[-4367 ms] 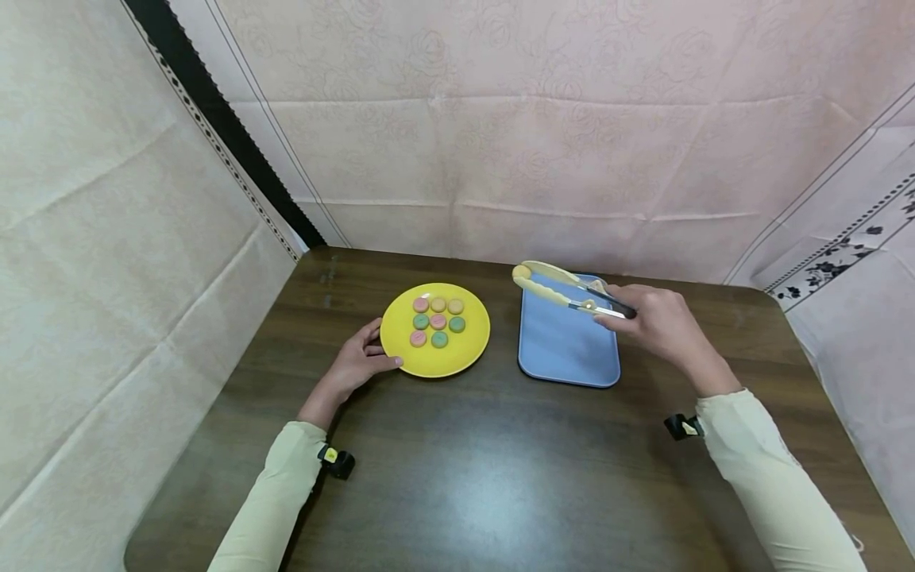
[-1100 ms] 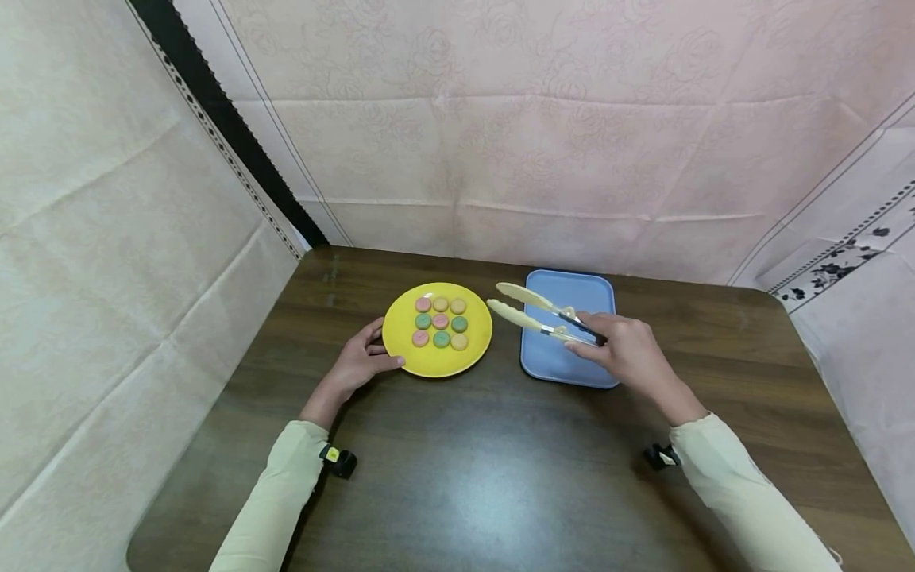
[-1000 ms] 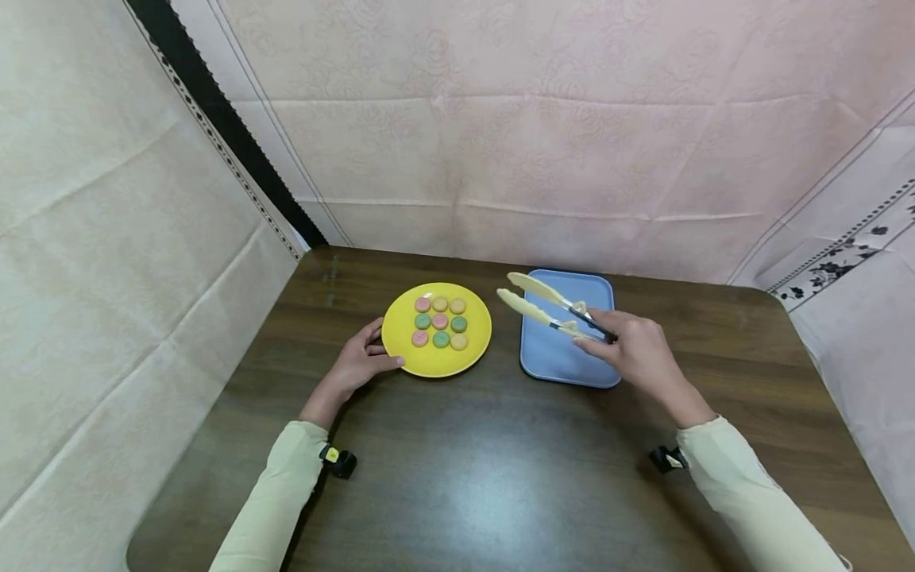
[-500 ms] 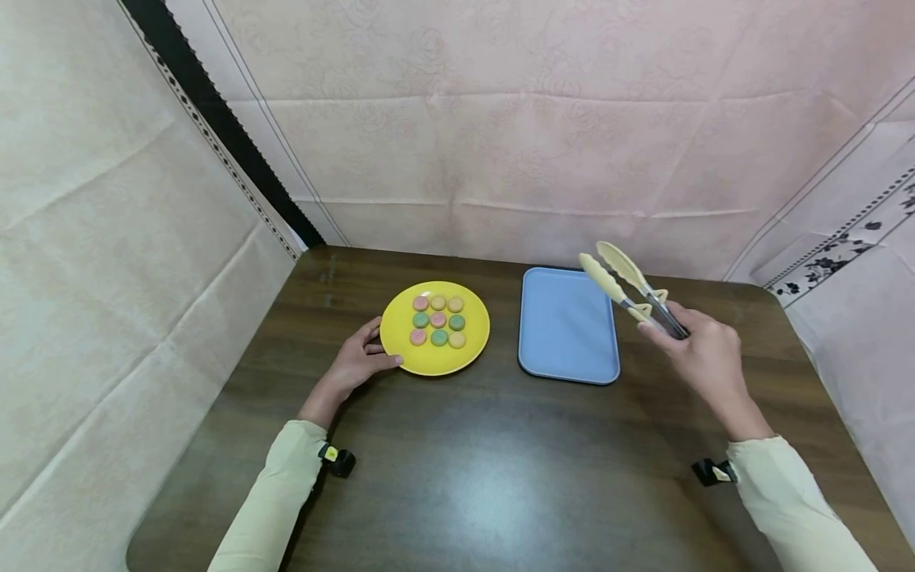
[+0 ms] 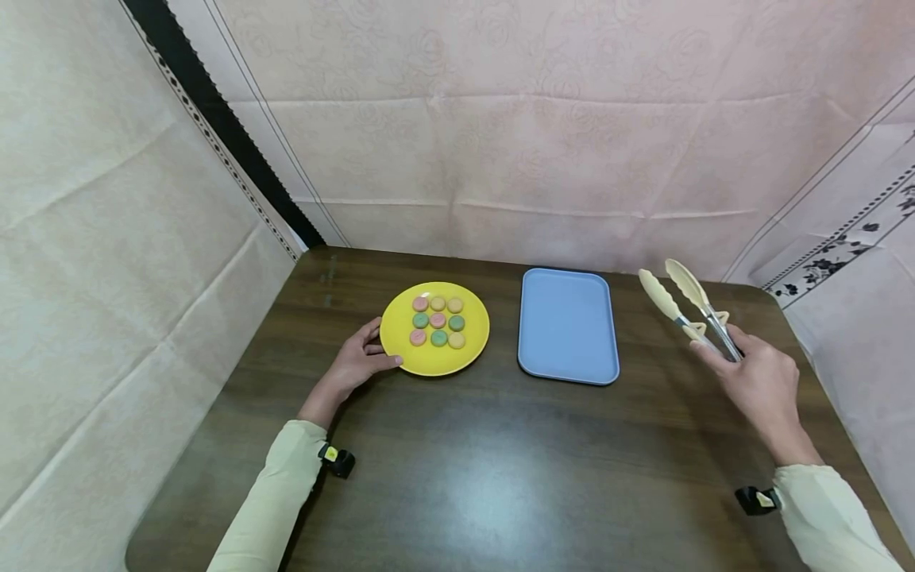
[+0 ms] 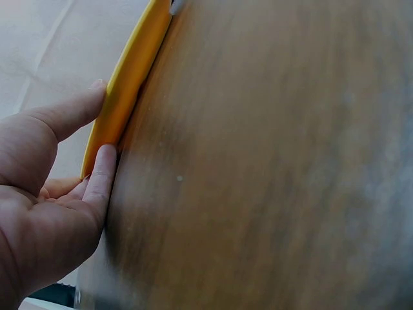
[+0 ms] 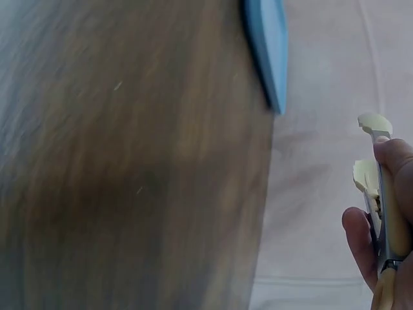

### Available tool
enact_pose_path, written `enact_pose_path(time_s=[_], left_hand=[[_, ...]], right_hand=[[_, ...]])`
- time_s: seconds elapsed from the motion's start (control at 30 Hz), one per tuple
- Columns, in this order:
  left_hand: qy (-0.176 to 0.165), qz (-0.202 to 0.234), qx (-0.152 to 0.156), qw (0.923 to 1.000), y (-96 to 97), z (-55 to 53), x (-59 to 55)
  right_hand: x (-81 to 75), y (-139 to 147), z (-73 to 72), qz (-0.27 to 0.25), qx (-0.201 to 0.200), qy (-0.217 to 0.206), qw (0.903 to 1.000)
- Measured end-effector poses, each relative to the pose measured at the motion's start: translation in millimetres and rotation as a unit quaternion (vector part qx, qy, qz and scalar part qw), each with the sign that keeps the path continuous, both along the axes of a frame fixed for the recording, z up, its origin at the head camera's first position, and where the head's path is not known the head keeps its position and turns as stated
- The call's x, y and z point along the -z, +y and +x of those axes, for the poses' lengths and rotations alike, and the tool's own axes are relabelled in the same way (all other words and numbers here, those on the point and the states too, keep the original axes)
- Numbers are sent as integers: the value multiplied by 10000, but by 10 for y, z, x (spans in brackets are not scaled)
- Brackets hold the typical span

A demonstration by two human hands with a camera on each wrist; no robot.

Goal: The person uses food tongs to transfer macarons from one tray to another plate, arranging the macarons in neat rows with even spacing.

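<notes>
My left hand (image 5: pixel 352 364) holds the near-left rim of a round yellow plate (image 5: pixel 472 338), which rests on the table. In the left wrist view, the thumb and fingers of that hand (image 6: pixel 48 216) lie on either side of the plate's edge (image 6: pixel 132 71). Small round pink, cream and green macarons (image 5: pixel 438 320) sit on the plate in rows of three. Far to the right, my right hand (image 5: pixel 761 381) grips metal tongs with cream tips (image 5: pixel 659 295). The tips are spread with nothing between them. The right wrist view shows the tongs (image 7: pixel 392 216) between thumb and fingers.
A blue rectangular tray (image 5: pixel 568 326) with nothing on it lies between the plate and my right hand. The dark wooden table (image 5: pixel 500 461) ends at a pale patterned cloth (image 5: pixel 572 159) behind and on both sides.
The tongs, which gripped a cream macaron earlier, have let it go at the plate's lower right. My right hand has since moved right, past the tray. My left hand stays put.
</notes>
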State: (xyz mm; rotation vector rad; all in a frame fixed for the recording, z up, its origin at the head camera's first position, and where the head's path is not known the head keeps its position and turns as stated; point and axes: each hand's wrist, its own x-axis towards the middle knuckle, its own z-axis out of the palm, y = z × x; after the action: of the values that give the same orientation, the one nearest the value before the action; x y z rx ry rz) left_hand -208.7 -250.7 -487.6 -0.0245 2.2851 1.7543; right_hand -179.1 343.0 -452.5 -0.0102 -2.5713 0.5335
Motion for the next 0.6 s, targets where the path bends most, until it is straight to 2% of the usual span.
enact_pose_path(time_s=[0.13, 0.33, 0.6], left_hand=[[4, -20, 18, 10000, -4, -4, 6], [22, -53, 14, 10000, -5, 5, -9], [16, -63, 2, 10000, 4, 13, -19]], right_hand=[[57, 117, -11, 8, 166, -204, 9997], [118, 229, -53, -4, 217, -272, 9994], [224, 301, -112, -22, 379, -821, 9959]])
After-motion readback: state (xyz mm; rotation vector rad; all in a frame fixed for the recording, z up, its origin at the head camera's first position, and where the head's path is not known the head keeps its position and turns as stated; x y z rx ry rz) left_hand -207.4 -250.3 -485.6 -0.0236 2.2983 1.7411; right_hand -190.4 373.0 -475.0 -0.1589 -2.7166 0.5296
